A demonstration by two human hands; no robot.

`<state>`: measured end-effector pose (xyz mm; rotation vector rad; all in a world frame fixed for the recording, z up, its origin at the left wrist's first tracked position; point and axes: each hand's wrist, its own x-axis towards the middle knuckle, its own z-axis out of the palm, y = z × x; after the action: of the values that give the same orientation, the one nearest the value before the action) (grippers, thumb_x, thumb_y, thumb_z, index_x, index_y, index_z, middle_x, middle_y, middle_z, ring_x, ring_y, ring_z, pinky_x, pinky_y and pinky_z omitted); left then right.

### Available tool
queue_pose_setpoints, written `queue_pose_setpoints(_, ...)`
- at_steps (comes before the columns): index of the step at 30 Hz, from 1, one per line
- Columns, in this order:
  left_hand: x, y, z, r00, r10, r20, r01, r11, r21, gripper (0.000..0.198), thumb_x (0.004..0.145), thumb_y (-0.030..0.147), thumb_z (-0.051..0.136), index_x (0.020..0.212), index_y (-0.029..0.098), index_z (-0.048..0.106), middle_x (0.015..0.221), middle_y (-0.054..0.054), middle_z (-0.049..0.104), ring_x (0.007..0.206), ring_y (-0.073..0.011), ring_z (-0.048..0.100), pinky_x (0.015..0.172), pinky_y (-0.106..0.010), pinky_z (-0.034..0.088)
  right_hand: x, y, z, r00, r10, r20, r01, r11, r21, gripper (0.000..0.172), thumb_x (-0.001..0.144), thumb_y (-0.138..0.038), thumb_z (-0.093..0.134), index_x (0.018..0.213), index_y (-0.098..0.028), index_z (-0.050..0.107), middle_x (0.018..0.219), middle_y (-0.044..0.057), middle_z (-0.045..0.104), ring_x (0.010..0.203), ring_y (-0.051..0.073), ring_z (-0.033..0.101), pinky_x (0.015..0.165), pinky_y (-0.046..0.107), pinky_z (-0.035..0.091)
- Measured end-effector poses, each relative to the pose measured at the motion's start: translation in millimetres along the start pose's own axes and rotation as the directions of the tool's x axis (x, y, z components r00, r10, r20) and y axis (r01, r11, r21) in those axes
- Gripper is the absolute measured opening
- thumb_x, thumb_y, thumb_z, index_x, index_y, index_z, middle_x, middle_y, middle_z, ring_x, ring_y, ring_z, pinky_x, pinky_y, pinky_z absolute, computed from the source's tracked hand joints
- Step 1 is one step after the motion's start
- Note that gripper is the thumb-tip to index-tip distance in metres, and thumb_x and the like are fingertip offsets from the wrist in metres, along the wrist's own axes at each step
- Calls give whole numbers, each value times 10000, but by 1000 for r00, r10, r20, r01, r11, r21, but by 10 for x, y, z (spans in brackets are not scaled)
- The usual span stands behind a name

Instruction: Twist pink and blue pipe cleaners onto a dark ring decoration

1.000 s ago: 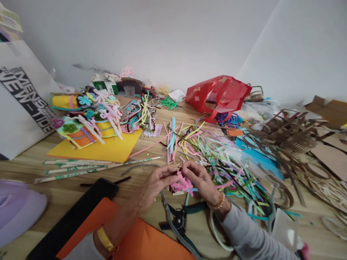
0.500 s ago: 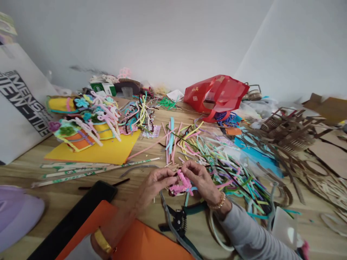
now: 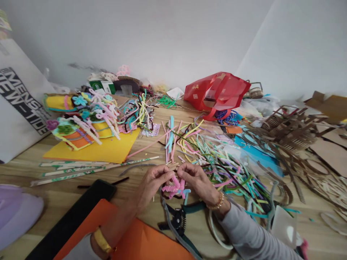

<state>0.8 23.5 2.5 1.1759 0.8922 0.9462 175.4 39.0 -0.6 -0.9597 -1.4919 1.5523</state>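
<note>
Both hands meet over the middle of the table, fingertips close together. My left hand point(image 3: 155, 182) pinches one side of a curled pink pipe cleaner point(image 3: 173, 188), and my right hand point(image 3: 196, 180) pinches its other side. The pink piece hangs below the fingertips in crimped loops. Just below my right fingers a short light-blue strip point(image 3: 186, 192) shows. Beyond the fingertips lie several short wooden sticks point(image 3: 172, 165). Green-handled pliers point(image 3: 179, 220) with a spring rest on the table under the hands.
Loose coloured pipe cleaners point(image 3: 230, 177) heap at the right. Decorated pieces point(image 3: 81, 126) sit on yellow sheets point(image 3: 92, 153) at the left. An orange sheet point(image 3: 146, 240) and a black bar-like object point(image 3: 73, 216) lie in front. Farther back stand a red bag point(image 3: 211, 92) and brown baskets point(image 3: 292, 130).
My right fingers have moved left and slightly down, closer to my left fingertips. The pink pipe cleaner now hangs lower and a little to the left between them.
</note>
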Motion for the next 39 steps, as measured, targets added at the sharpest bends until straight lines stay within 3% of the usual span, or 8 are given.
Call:
queue_pose_setpoints(5, 8, 19, -35, 1000, 11, -10, -11, 999, 32, 270, 821, 344, 591, 641, 143, 619, 533, 24, 565, 459, -85, 481, 478, -205, 351, -14, -97, 19, 1000, -10, -3, 10, 1000, 16, 308, 790, -448, 631, 694, -163, 561, 621, -26, 490, 579, 108, 441, 577, 242, 353)
queue_pose_setpoints(11, 46, -30, -50, 997, -24, 74, 21, 999, 41, 233, 825, 309, 589, 683, 135, 653, 579, 1, 613, 521, -102, 515, 539, -213, 384, -9, -86, -4, 998, 7, 55, -9, 999, 37, 305, 794, -452, 629, 722, -163, 561, 586, -28, 523, 538, 103, 440, 542, 236, 330)
queue_pose_setpoints(20, 14, -17, -5, 1000, -6, -11, 7, 999, 36, 246, 814, 335, 597, 663, 142, 610, 566, 16, 588, 479, -98, 518, 489, -201, 409, 16, -86, -37, 990, 17, 140, -20, 1000, 18, 319, 777, -455, 651, 712, -150, 585, 623, -26, 519, 567, 90, 413, 541, 219, 314)
queue_pose_setpoints(26, 38, -18, -4, 995, -11, -102, 8, 999, -34, 324, 819, 391, 581, 599, 161, 522, 502, 54, 492, 408, -81, 473, 433, -193, 389, 40, 27, -28, 993, 55, 101, -77, 971, 228, 316, 778, -473, 645, 775, -158, 623, 694, -9, 536, 626, 104, 475, 588, 220, 376)
queue_pose_setpoints(30, 46, -21, -22, 992, -9, -124, 2, 998, -58, 325, 796, 412, 604, 605, 156, 543, 542, 35, 541, 459, -87, 482, 464, -194, 401, 48, 91, -48, 985, 92, 147, -129, 956, 263, 320, 766, -471, 662, 853, -164, 644, 771, 14, 597, 680, 123, 545, 653, 246, 428)
queue_pose_setpoints(39, 59, -81, -38, 999, -29, -45, 23, 992, -124, 281, 813, 367, 600, 640, 147, 572, 533, 11, 581, 486, -103, 508, 513, -218, 409, 34, 132, -43, 981, 100, 165, -149, 936, 318, 318, 771, -461, 664, 735, -157, 580, 670, -10, 583, 618, 110, 542, 607, 229, 415)
